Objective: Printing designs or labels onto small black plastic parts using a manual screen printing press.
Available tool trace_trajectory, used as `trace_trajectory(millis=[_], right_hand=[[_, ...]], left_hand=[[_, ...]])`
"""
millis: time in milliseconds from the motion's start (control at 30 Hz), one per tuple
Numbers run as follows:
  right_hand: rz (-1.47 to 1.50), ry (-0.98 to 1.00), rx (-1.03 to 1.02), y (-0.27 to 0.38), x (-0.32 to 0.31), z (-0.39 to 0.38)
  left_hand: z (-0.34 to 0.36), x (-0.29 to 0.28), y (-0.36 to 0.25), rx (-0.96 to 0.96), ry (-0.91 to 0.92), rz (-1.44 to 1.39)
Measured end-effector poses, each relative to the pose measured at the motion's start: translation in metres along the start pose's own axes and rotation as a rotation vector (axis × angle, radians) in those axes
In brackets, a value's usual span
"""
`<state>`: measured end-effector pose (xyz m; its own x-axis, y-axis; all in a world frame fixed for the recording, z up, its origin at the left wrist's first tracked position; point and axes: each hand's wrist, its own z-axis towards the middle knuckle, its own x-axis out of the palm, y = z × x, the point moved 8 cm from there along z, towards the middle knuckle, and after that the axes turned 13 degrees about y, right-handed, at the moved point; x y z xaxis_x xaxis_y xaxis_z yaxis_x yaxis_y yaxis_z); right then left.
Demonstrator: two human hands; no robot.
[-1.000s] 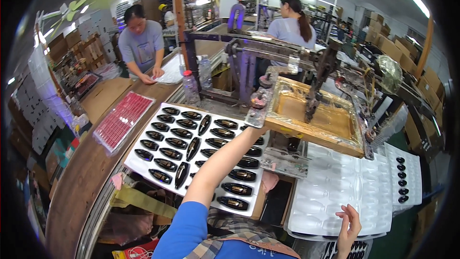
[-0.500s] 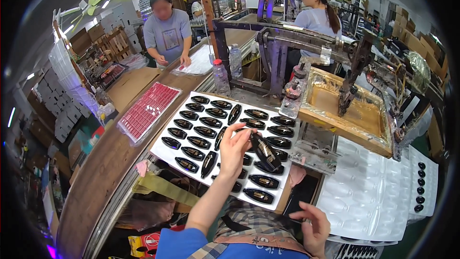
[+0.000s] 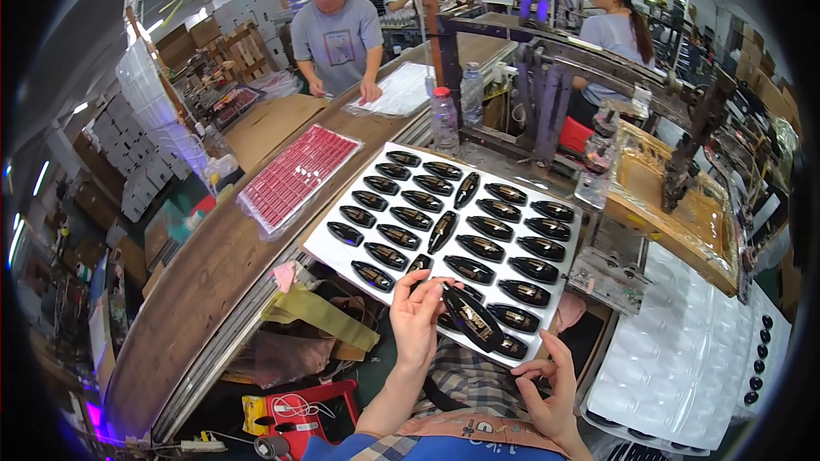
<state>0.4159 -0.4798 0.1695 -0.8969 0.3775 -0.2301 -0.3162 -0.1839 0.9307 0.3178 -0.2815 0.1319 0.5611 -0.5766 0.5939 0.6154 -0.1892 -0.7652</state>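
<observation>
My left hand (image 3: 415, 318) pinches one end of a glossy black plastic piece (image 3: 468, 314), a long pointed shape with gold print. The piece is tilted above the near part of a white tray (image 3: 321, 245). Rows of similar black pieces (image 3: 480, 248) lie in the tray, most pointing sideways and a few turned lengthwise. By the tray's near right corner, my right hand (image 3: 551, 393) is open, with fingers apart and slightly bent and nothing in them. The held piece hides some of the pieces below it.
A stained wooden-framed screen (image 3: 675, 196) on a metal machine stands right of the tray. Beyond the tray's left edge, red pieces (image 3: 301, 177) in clear wrapping lie on a long curved bench (image 3: 201, 316). White moulded sheets (image 3: 670, 350) lie lower right. A co-worker (image 3: 339, 34) stands across the bench.
My left hand has brought the black piece lower and nearer to me. My right hand has risen towards the tray's near corner. The view has shifted, so the surroundings appear further right.
</observation>
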Motion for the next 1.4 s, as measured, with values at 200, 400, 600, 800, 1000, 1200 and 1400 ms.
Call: trace_trajectory(millis=[200,400,600,800,1000,1200,1400], right_hand=[[0.007,0.022,0.078,-0.003,0.011,0.002],[-0.017,0.029,0.185,-0.004,0.02,0.002],[0.01,0.047,0.185,-0.008,0.027,0.002],[0.015,0.062,0.2,-0.009,0.031,0.002],[0.011,0.087,0.207,-0.011,0.035,0.002],[0.039,0.091,0.22,-0.011,0.038,0.004],[0.118,0.106,0.201,-0.016,0.041,0.0]], left_hand=[[-0.005,-0.003,-0.005,-0.003,-0.005,-0.011],[-0.009,-0.007,-0.006,-0.001,0.007,-0.033],[-0.011,-0.009,-0.004,-0.017,0.016,-0.041],[-0.012,-0.013,-0.002,-0.028,0.012,-0.055],[-0.014,-0.018,-0.002,-0.016,-0.002,-0.085],[-0.015,-0.02,-0.003,-0.024,-0.018,-0.076],[-0.014,-0.026,-0.002,-0.022,-0.03,-0.074]])
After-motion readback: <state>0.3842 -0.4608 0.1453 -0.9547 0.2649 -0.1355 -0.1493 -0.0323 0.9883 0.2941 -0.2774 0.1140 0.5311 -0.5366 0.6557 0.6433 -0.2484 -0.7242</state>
